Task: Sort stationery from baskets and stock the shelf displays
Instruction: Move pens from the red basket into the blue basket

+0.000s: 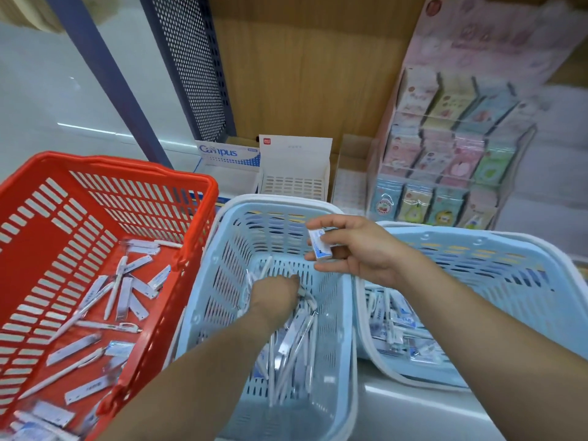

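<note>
Right hand (356, 249): pinching small white-and-blue cardboard box (319, 248) over middle pale-blue slotted plastic basket (222, 249). Left hand (275, 294): down inside same basket among white plastic pens (272, 377) (grip hidden, cannot tell). Red slotted plastic basket (28, 265) at left: flat white packets (124, 297).

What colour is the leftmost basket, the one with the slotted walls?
The leftmost basket is red; the head view, the only one, shows it clearly.
</note>
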{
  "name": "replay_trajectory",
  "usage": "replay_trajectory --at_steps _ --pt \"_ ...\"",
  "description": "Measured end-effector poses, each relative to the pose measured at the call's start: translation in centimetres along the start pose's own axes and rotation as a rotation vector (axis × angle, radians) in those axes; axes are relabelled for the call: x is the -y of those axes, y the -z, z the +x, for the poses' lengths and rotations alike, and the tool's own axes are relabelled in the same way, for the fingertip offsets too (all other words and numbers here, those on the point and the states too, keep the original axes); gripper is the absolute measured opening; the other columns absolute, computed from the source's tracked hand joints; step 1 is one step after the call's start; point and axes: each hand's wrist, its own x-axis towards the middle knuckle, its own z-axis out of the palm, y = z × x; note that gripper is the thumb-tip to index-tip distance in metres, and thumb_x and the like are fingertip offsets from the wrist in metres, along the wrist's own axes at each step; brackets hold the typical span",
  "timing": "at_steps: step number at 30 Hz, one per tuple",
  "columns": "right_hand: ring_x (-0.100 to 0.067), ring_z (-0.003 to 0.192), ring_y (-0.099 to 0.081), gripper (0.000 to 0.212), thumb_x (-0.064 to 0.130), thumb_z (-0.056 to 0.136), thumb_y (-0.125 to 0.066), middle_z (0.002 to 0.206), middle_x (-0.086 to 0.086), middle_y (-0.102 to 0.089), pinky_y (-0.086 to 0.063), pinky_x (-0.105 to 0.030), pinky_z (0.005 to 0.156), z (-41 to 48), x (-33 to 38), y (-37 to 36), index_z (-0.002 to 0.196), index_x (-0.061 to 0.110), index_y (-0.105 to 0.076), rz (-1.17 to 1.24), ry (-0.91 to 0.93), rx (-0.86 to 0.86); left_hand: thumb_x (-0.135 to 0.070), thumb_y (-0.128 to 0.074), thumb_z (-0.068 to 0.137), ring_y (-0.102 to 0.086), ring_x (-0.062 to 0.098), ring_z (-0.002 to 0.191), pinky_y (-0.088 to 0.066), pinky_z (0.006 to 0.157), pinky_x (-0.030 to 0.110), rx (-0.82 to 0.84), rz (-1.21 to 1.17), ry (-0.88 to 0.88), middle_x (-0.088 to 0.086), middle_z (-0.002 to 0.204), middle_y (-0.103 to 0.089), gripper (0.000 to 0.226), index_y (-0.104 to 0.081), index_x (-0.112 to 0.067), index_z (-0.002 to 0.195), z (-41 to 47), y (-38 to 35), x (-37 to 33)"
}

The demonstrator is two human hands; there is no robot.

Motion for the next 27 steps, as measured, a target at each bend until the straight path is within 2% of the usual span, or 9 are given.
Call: replay_trajectory --at_steps 2,4,8,12,15,19,21,23,27 --pt "-0.016 0.079 -0.061 0.031 0.001 0.097 -0.05 0.091 -0.002 -0.055 -0.058 -0.04 0.085 0.2 0.0 0.2 0.122 0.014 -0.063 -0.071 0.024 -0.01 -0.019 -0.057 0.091 -0.065 0.03 0.094 -0.049 0.072 0.036 0.007 -0.184 0.097 0.006 0.102 -0.068 0.016 -0.059 -0.014 0.106 0.2 0.8 0.7" --pt "-0.012 0.082 -0.052 0.037 0.004 0.096 -0.054 0.089 0.001 -0.045 -0.053 -0.041 0.096 0.6 0.2 -0.1 0.131 0.018 -0.058 -0.238 0.063 -0.029 -0.017 -0.055 0.092 -0.064 0.031 0.093 -0.049 0.074 0.036 -0.01 -0.293 0.16 0.008 0.1 -0.069 0.011 -0.063 -0.015 0.098 0.3 1.8 2.0" --pt "-0.02 0.113 -0.055 0.048 0.012 0.094 -0.058 0.118 -0.004 -0.046 -0.049 -0.038 0.102 1.3 0.5 -1.2 0.14 0.023 -0.049 -0.426 0.123 -0.045 -0.015 -0.064 0.089 -0.068 0.031 0.081 -0.053 0.071 0.031 -0.006 -0.57 0.293 0.012 0.08 -0.069 0.016 -0.066 -0.012 0.073 -0.6 3.6 4.6" --pt "-0.019 0.137 -0.038 0.074 0.038 0.089 -0.067 0.155 0.0 -0.032 -0.036 -0.033 0.11 1.9 0.5 -1.9 0.151 0.028 -0.029 -0.768 0.166 0.022 0.001 -0.065 0.088 -0.063 0.021 0.058 -0.055 0.051 0.025 -0.007 -1.381 0.346 0.016 0.072 -0.064 0.021 -0.061 -0.003 0.068 -2.0 6.7 3.7" --pt "-0.021 0.143 -0.028 0.099 0.047 0.08 -0.074 0.158 -0.002 -0.019 -0.03 -0.031 0.11 2.4 0.9 -2.8 0.155 0.025 -0.013 -1.063 0.192 0.072 0.002 -0.061 0.091 -0.057 0.011 0.043 -0.047 0.042 0.019 -0.048 -1.692 0.224 0.004 0.052 -0.061 0.022 -0.058 -0.003 0.069 -2.7 10.4 2.6" --pt "-0.019 0.125 -0.049 0.081 0.035 0.076 -0.081 0.145 -0.005 -0.046 -0.039 -0.028 0.102 2.8 2.2 -3.0 0.145 0.02 -0.041 -1.024 0.387 -0.075 -0.002 -0.064 0.09 -0.066 0.015 0.053 -0.054 0.051 0.023 -0.08 -1.858 0.19 0.011 0.07 -0.068 0.002 -0.062 -0.001 0.089 -3.5 13.2 2.4" --pt "-0.013 0.101 -0.057 0.068 0.031 0.076 -0.082 0.133 -0.002 -0.058 -0.046 -0.026 0.087 2.5 3.2 -2.8 0.137 0.02 -0.053 -0.953 0.369 -0.032 -0.004 -0.065 0.09 -0.067 0.016 0.056 -0.054 0.053 0.025 -0.096 -1.935 0.2 0.008 0.069 -0.069 0.017 -0.058 -0.004 0.105 -3.6 13.8 2.6" --pt "-0.011 0.079 -0.058 0.048 0.026 0.078 -0.081 0.112 -0.004 -0.069 -0.049 -0.026 0.073 1.9 4.3 -2.6 0.123 0.022 -0.065 -0.869 0.335 0.037 -0.008 -0.065 0.091 -0.065 0.015 0.058 -0.056 0.056 0.026 -0.114 -1.94 0.201 0.004 0.065 -0.065 0.017 -0.058 -0.007 0.106 -3.8 14.7 2.5" --pt "-0.008 0.062 -0.057 0.037 0.019 0.078 -0.082 0.087 -0.002 -0.067 -0.049 -0.022 0.059 0.0 6.4 -1.5 0.112 0.012 -0.07 -0.679 0.254 0.053 -0.016 -0.067 0.09 -0.071 0.016 0.076 -0.057 0.067 0.023 -0.081 -1.919 0.121 0.009 0.085 -0.072 0.022 -0.061 -0.002 0.106 -4.9 16.4 1.8"
